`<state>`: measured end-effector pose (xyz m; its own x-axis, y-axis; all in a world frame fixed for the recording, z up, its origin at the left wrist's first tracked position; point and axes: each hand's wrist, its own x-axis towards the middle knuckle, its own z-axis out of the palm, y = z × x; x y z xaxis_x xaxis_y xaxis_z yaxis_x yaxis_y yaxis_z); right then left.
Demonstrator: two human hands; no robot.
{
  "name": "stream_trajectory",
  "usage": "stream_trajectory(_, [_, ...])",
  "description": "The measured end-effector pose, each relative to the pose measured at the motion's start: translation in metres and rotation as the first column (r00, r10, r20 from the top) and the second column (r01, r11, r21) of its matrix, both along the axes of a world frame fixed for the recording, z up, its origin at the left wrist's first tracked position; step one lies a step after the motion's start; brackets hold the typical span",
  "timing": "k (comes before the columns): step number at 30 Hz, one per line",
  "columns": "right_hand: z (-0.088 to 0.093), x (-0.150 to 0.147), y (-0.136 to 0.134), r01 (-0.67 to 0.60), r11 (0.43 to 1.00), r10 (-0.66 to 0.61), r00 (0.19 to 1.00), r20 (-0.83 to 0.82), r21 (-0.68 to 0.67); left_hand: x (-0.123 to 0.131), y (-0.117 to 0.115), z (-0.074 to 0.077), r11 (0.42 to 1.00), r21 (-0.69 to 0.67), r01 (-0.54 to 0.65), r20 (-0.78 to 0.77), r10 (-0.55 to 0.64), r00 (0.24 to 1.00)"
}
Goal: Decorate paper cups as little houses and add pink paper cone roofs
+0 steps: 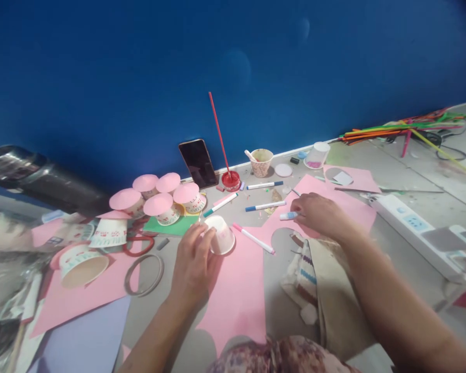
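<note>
A white paper cup (222, 237) stands upside down on pink paper (241, 290). My left hand (192, 256) is at the cup's left side, its fingers curled against it; a thin pale piece shows by the fingertips, too small to name. Farther right, my right hand (319, 213) is closed around a small white tube with a blue label (289, 215), held over the pink sheet. A pink marker (253, 239) lies between the hands, with a blue marker (265, 206) and a green marker (220, 204) beyond it.
At left, several upturned cups carry pink paper discs (158, 204). A roll of tape (144, 274) lies nearer. By the blue wall are a phone (198, 163), a red stick (219, 129) in a round base and a printed cup (261, 163). A power strip (415, 233) sits right.
</note>
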<state>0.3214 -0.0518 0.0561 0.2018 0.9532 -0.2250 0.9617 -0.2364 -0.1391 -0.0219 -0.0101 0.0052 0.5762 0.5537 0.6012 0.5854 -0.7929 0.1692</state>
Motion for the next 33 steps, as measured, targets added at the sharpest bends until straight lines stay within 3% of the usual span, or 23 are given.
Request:
stream_trajectory(8, [0.005,-0.01,0.003,-0.007,1.0,0.007,0.998,-0.067,0.01,0.004,-0.003,-0.003,0.994,0.096,-0.043,-0.028,0.046,0.999])
stream_trajectory(13, [0.03,-0.003,0.006,0.02,0.987,-0.005,0.996,-0.093,0.16,-0.002,-0.003,-0.002,0.996,0.042,-0.079,-0.039,0.081,0.996])
stream_trajectory(17, [0.047,0.005,0.028,0.017,0.982,-0.032,0.996,0.079,0.189,-0.004,-0.005,-0.006,0.996,0.055,-0.077,-0.026,0.079,0.997])
stream_trajectory(26, [0.029,-0.042,0.086,-0.247,0.965,0.238,0.965,0.106,0.083,-0.006,-0.013,-0.007,0.996,0.08,-0.033,-0.008,0.033,0.999])
stream_trajectory(29, [0.023,-0.07,0.096,-0.386,0.919,0.379,0.921,0.09,0.083,-0.002,-0.017,-0.008,0.998,0.062,-0.008,-0.01,0.008,1.0])
stream_trajectory(33, [0.01,-0.108,0.106,-0.566,0.815,0.56,0.824,0.084,0.124,0.004,-0.02,-0.009,0.998,0.068,-0.011,-0.011,0.011,1.0])
